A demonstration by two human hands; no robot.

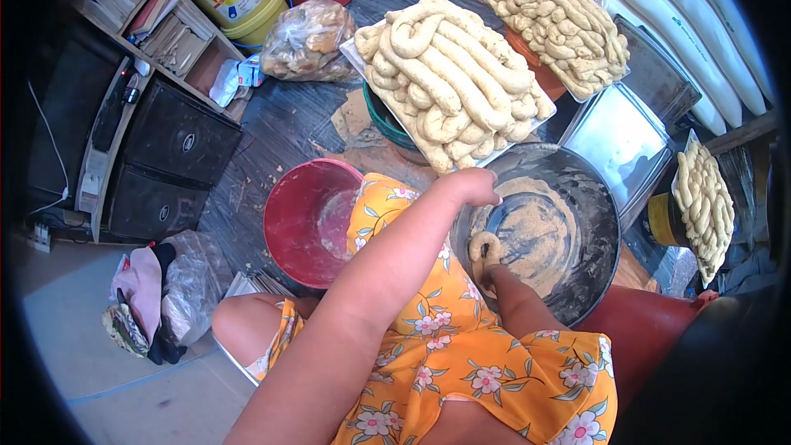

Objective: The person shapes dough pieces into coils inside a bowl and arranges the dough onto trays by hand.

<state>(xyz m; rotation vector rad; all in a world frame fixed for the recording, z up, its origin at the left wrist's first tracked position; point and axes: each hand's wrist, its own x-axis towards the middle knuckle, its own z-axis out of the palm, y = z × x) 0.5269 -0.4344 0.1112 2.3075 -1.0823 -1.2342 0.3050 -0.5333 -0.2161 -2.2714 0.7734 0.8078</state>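
My left hand (478, 188) is closed at the upper left rim of a large black basin (606, 239), its fingers curled over the edge. Lower down, inside the same basin, my right hand (488, 277) grips a looped piece of dough (484, 245) against the left wall. Sandy brown crumbs (535, 222) cover part of the basin floor. Just beyond the basin, a tray (428, 152) is piled high with long rolled dough pieces (461, 74). Part of the right hand's fingers is hidden behind the dough and wrist.
A red tub (284, 222) stands left of the basin. More dough sits on trays at the back (560, 33) and far right (704, 206). A metal tray (622, 144) leans right of the basin. Behind are a bag of bread (309, 41), yellow buckets (231, 0) and white sacks (692, 25).
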